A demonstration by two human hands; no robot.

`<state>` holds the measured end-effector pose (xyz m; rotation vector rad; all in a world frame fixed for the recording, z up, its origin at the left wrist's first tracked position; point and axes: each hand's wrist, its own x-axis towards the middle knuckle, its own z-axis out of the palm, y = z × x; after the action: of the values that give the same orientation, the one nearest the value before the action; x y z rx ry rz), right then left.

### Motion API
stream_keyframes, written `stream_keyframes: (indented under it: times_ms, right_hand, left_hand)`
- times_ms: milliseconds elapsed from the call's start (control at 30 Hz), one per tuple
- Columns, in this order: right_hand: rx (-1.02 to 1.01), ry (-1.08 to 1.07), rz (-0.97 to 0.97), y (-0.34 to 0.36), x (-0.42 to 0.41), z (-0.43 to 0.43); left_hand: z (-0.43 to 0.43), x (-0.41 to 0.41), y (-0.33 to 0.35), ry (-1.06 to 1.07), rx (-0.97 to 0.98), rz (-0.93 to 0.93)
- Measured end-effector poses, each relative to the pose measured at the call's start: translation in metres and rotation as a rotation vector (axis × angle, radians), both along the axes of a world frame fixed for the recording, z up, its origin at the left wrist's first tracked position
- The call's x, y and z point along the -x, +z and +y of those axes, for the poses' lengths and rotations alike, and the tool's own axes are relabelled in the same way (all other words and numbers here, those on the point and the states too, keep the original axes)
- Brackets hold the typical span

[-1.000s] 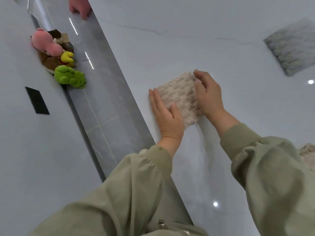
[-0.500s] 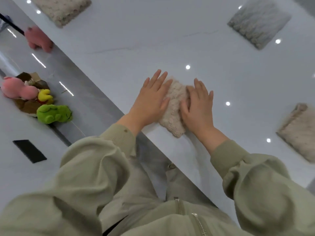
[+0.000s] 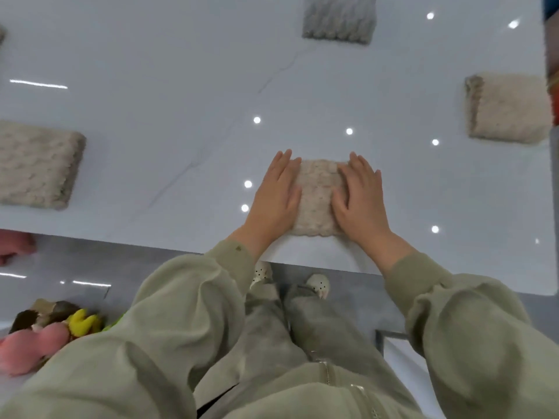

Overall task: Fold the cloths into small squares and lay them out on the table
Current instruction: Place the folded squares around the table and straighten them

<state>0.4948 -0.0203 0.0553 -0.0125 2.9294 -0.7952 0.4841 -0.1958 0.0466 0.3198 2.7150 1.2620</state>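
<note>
Pressing flat on either side of a folded beige cloth [image 3: 317,197], the left hand [image 3: 276,197] and right hand [image 3: 360,196] lie with fingers straight, gripping nothing. The cloth rests near the front edge of the white table [image 3: 181,95]; three other folded cloths [image 3: 508,107] lie well apart.

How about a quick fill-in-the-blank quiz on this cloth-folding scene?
The middle cloth is pressed by the left hand and the right hand, so ____ hands touch it. The grey cloth lies at the picture's ____ edge. The plush toys lie on the person's ____ side.
Missing words: two; top; left.
</note>
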Motion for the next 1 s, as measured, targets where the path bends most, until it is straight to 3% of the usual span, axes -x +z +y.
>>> stream_keyframes:
  times_ms: [133,233,1000]
  right_hand:
    - [0.428,-0.381,-0.082,0.001,-0.016,0.001]
    - [0.589,-0.589,-0.093,0.0,-0.02,0.002]
    - [0.614,-0.64,-0.053,0.005,-0.018,-0.019]
  left_hand:
    - [0.0,-0.015,0.003,0.281,-0.315,-0.201]
    - [0.007,-0.017,0.003,0.326,-0.337,-0.245]
    - [0.016,-0.008,0.0,0.27,-0.369,-0.247]
